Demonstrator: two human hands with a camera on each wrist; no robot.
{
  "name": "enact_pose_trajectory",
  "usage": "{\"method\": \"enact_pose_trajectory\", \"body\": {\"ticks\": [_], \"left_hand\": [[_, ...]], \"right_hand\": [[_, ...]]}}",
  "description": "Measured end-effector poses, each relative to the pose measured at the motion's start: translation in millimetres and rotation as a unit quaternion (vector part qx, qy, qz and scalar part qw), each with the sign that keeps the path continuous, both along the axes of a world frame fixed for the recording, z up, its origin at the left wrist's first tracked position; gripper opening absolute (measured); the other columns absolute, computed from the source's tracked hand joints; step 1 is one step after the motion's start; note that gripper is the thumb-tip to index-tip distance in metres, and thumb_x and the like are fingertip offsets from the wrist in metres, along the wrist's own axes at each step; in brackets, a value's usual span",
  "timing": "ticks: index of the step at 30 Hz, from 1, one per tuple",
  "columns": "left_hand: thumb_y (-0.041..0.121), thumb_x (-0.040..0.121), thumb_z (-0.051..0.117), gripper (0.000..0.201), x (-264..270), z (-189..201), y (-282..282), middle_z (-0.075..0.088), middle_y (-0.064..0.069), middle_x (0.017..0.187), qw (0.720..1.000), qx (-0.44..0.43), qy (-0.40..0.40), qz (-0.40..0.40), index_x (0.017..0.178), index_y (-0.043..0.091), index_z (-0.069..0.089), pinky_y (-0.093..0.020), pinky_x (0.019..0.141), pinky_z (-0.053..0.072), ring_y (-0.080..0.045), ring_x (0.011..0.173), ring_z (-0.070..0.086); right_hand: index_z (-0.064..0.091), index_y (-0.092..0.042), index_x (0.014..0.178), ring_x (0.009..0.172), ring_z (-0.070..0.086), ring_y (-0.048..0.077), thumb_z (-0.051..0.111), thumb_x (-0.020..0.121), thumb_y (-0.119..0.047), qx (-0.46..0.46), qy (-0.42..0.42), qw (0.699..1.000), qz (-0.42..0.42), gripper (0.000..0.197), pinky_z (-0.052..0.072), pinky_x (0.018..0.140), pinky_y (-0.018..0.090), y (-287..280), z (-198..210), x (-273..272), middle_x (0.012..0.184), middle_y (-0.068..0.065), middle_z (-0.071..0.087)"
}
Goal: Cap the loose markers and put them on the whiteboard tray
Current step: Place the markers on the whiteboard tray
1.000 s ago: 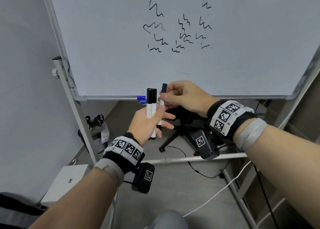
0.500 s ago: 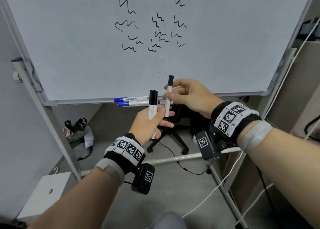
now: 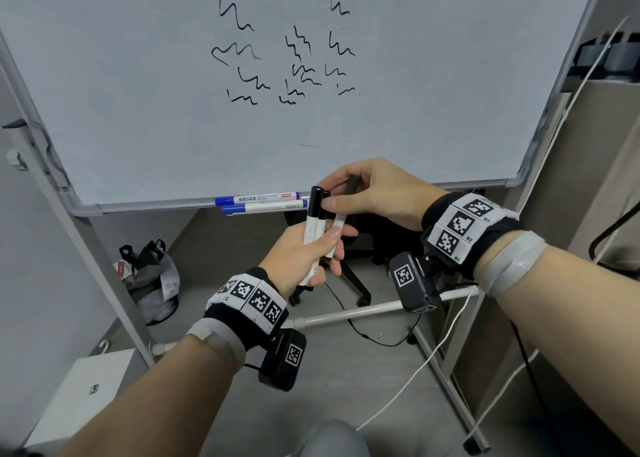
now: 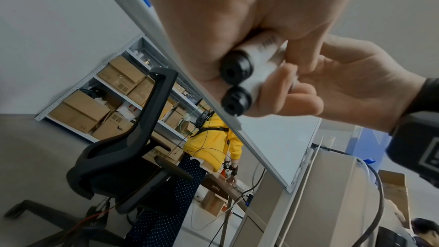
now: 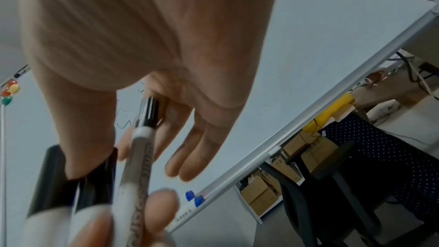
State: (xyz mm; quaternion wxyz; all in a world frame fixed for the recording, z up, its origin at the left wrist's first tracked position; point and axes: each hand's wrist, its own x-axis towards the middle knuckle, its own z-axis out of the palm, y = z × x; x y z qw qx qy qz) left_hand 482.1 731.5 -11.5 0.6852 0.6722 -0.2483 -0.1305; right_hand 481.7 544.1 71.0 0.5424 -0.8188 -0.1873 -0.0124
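My left hand grips two capped black markers upright just below the whiteboard tray. Their black butt ends show in the left wrist view. My right hand pinches a third marker near its black cap. That marker stands beside the other two, its lower end against my left fingers. Two blue-capped markers lie on the tray, left of my hands.
The whiteboard with black scribbles stands on a metal frame with a white crossbar. On the floor are a bag, a white box, an office chair base and cables.
My right hand has lowered the third capped marker from above back down beside the two in my left hand. The head view has shifted left, showing more of the board's right side.
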Motion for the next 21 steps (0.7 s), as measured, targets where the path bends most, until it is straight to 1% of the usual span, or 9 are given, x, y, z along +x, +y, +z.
{"method": "enact_pose_trajectory", "body": {"ticks": [3, 5, 7, 9, 12, 14, 16, 19, 21], "left_hand": [[0.021, 0.107, 0.054, 0.022, 2.5, 0.7, 1.5, 0.062, -0.009, 0.072, 0.999, -0.026, 0.019, -0.002, 0.102, 0.002, 0.065, -0.021, 0.034, 0.031, -0.015, 0.049, 0.059], [0.020, 0.106, 0.055, 0.023, 7.0, 0.5, 3.8, 0.063, -0.009, 0.073, 0.999, -0.044, 0.017, 0.007, 0.093, 0.003, 0.062, -0.021, 0.034, 0.031, -0.019, 0.054, 0.059], [0.024, 0.106, 0.057, 0.028, 10.8, 1.4, 6.3, 0.066, -0.012, 0.074, 0.998, -0.045, 0.008, 0.033, 0.093, 0.000, 0.064, -0.022, 0.034, 0.030, -0.019, 0.051, 0.056], [0.026, 0.106, 0.056, 0.029, 13.9, 0.5, 8.5, 0.071, -0.015, 0.081, 0.998, -0.041, 0.000, 0.051, 0.106, -0.002, 0.068, -0.023, 0.035, 0.029, -0.019, 0.052, 0.058], [0.026, 0.108, 0.053, 0.030, 21.0, -10.9, 12.2, 0.072, -0.015, 0.088, 0.997, -0.034, 0.010, 0.074, 0.122, 0.006, 0.069, -0.023, 0.036, 0.031, -0.017, 0.054, 0.061], [0.028, 0.108, 0.052, 0.028, 27.1, -21.9, 15.2, 0.064, -0.009, 0.078, 0.994, -0.022, 0.010, 0.110, 0.117, 0.009, 0.071, -0.025, 0.039, 0.033, -0.015, 0.048, 0.053], [0.032, 0.108, 0.052, 0.029, 33.4, -31.1, 17.1, 0.052, -0.004, 0.068, 0.991, -0.013, 0.013, 0.136, 0.112, 0.009, 0.070, -0.027, 0.043, 0.034, -0.013, 0.045, 0.042], [0.034, 0.108, 0.052, 0.028, 41.9, -39.2, 18.3, 0.040, 0.002, 0.060, 0.989, -0.009, 0.025, 0.147, 0.105, 0.010, 0.067, -0.025, 0.043, 0.030, -0.012, 0.044, 0.031], [0.035, 0.108, 0.051, 0.026, 46.9, -42.0, 18.9, 0.038, 0.005, 0.058, 0.989, -0.012, 0.035, 0.146, 0.103, 0.013, 0.066, -0.022, 0.043, 0.025, -0.010, 0.042, 0.028]], "right_hand": [[0.067, -0.008, 0.125, 0.073, 0.068, 0.019, 0.079, 0.089, -0.010, 0.018, 0.040, 0.999, 0.025, 0.038, 0.058, 0.077, 0.029, 5.9, -7.0, 0.4, 0.084, 0.007, 0.073], [0.063, -0.005, 0.130, 0.078, 0.070, 0.019, 0.077, 0.091, -0.011, 0.028, 0.060, 0.998, 0.024, 0.042, 0.061, 0.087, 0.036, 6.2, -10.2, 1.8, 0.081, 0.006, 0.073], [0.066, 0.004, 0.123, 0.092, 0.073, 0.021, 0.074, 0.094, -0.015, 0.020, 0.064, 0.998, 0.021, 0.035, 0.057, 0.103, 0.046, 5.0, -13.9, 5.5, 0.093, 0.015, 0.078], [0.068, 0.007, 0.115, 0.102, 0.074, 0.029, 0.069, 0.098, -0.019, 0.028, 0.041, 0.999, -0.011, 0.032, 0.054, 0.106, 0.050, 4.1, -17.5, 12.7, 0.109, 0.024, 0.076], [0.069, -0.008, 0.118, 0.098, 0.075, 0.020, 0.055, 0.107, -0.022, 0.088, -0.047, 0.990, -0.099, 0.023, 0.060, 0.096, 0.041, 2.0, -16.3, 27.5, 0.102, 0.008, 0.077], [0.071, -0.016, 0.123, 0.082, 0.069, 0.004, 0.052, 0.107, -0.026, 0.009, -0.128, 0.978, -0.166, 0.026, 0.058, 0.085, 0.026, -2.0, -15.4, 38.2, 0.094, -0.001, 0.073], [0.074, -0.022, 0.123, 0.073, 0.063, 0.001, 0.061, 0.102, -0.030, -0.084, -0.176, 0.959, -0.204, 0.025, 0.048, 0.074, 0.015, -4.5, -20.2, 49.6, 0.090, -0.004, 0.074], [0.079, -0.027, 0.103, 0.070, 0.060, 0.001, 0.080, 0.087, -0.036, -0.162, -0.195, 0.939, -0.233, 0.019, 0.042, 0.069, 0.014, -3.8, -30.8, 64.2, 0.080, -0.009, 0.074], [0.082, -0.024, 0.094, 0.067, 0.057, -0.004, 0.083, 0.084, -0.035, -0.210, -0.195, 0.928, -0.238, 0.015, 0.036, 0.063, 0.006, -2.2, -36.4, 72.3, 0.076, -0.012, 0.070]]}}
